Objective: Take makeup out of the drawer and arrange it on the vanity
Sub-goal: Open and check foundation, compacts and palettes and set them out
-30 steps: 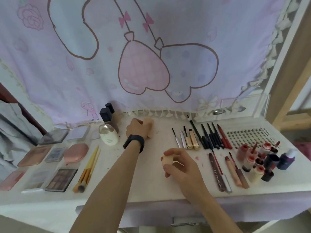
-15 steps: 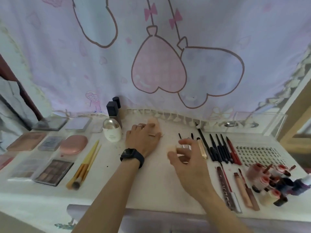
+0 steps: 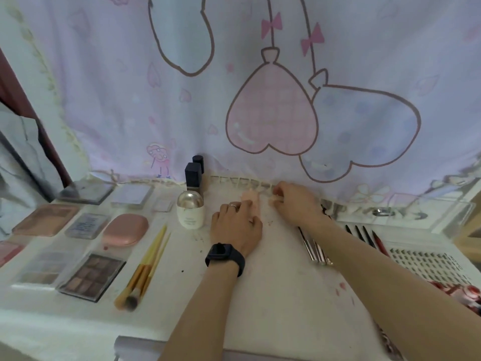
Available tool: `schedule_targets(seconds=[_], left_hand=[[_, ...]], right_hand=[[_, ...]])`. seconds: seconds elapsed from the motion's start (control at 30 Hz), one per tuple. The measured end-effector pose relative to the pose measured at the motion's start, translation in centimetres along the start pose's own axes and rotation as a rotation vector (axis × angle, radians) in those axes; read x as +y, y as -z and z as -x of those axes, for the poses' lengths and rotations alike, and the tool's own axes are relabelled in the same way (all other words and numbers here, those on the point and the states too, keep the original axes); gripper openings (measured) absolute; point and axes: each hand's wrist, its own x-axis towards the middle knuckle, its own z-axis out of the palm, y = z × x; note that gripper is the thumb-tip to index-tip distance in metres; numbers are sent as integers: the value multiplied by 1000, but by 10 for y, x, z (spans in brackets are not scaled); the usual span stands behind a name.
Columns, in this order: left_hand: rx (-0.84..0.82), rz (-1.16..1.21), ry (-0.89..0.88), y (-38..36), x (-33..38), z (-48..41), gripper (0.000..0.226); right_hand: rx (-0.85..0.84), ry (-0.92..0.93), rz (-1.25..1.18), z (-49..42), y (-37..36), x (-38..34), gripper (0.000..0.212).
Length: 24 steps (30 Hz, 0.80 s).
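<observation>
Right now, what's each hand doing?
Left hand: flat, fingers on a sponge, not gripping.
Right hand: pinching a second sponge.

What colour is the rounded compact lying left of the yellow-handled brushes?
Pink. The rounded compact shows best in the head view, the only one here.

bare centre strip [image 3: 281, 295], bottles [image 3: 191, 204] left, pencils [image 3: 364, 234] right

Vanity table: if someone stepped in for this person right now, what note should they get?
Left hand: flat on the vanity, fingertips on a peach sponge near the curtain.
Right hand: at the curtain hem, pinching a second sponge.
Done: palettes, brushes, bottle, pencils and lashes laid out in rows.
Left: set both sponges down; the drawer is out of view, so check it.
</observation>
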Motion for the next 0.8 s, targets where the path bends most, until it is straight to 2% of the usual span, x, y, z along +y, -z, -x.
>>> schedule_targets(seconds=[0.4, 0.63, 0.8], left_hand=[[-3, 19, -14, -2, -1, -1, 45], [-10, 97, -8, 6, 0, 5, 42], [112, 84, -176, 26, -8, 36, 37]], right_hand=[[-4, 23, 47, 0, -2, -9, 28], [58, 22, 21, 44, 20, -22, 31], [78, 11, -132, 119, 15, -40, 29]])
